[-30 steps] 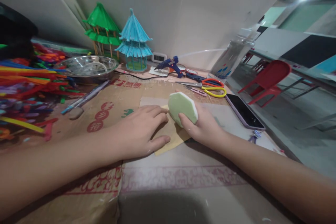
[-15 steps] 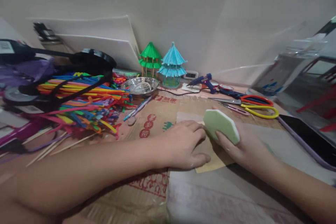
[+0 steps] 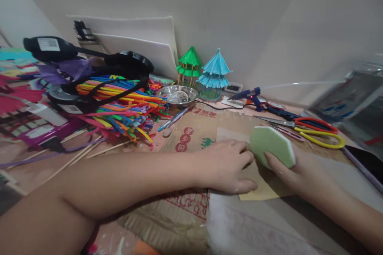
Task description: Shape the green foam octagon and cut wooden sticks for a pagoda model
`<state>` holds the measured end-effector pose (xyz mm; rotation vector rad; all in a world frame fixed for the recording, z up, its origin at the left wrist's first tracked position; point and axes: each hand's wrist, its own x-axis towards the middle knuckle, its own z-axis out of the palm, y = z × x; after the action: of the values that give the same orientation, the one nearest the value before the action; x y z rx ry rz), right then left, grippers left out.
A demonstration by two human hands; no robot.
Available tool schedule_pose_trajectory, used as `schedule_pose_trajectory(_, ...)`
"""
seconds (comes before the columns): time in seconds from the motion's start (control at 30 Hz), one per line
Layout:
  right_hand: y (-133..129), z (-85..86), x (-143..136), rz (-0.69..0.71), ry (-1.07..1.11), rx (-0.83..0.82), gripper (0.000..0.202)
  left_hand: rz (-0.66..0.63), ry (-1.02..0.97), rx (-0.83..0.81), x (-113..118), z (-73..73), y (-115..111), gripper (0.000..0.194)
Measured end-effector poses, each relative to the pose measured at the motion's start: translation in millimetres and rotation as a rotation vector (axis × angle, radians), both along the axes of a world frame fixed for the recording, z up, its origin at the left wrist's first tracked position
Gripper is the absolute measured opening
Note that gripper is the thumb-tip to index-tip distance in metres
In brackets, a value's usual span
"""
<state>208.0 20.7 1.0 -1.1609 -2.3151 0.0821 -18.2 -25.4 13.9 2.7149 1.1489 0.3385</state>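
A green octagonal board [image 3: 271,145] with a white, thick edge is tilted up in my right hand [image 3: 299,169], its thumb across the green face and the other fingers hidden behind. My left hand [image 3: 226,163] lies palm down on a yellowish sheet [image 3: 263,192], thumb apart and fingers slightly bent, close to the board's left side. Under that sheet is a whitish translucent sheet [image 3: 236,223], spread over brown printed cardboard [image 3: 167,223]. Scissors with red and yellow handles [image 3: 320,125] rest beyond my right hand.
At the back stand a green model pavilion [image 3: 190,63] and a blue one [image 3: 214,73], near a metal bowl [image 3: 191,92] and a blue glue gun [image 3: 251,95]. Colourful pipe cleaners [image 3: 125,107] and a black strapped device [image 3: 119,63] crowd the left. A phone [image 3: 365,167] lies far right.
The view has turned left, so everything sits further right in the picture and more of the left side shows. Both hands keep nearly the same pose, the board still in my right hand.
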Motion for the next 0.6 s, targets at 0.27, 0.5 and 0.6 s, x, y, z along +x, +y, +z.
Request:
schedule_pose_trajectory(0.27, -9, -3.1, 16, 0.074, -0.036, 0.096, 0.024, -0.023, -0.005, 0.002, -1, -1.9, 3, 0.048)
schedule_pose_trajectory(0.5, 6, -0.5, -8, -0.085, 0.437, -0.252, 0.027, 0.014, -0.080, 0.026, 0, -12.3, 1, 0.041)
schedule_pose_trajectory(0.6, 4, 5.6, -4, -0.067, 0.822, -0.642, 0.034, 0.036, -0.168, -0.017, 0, -19.1, 7, 0.039)
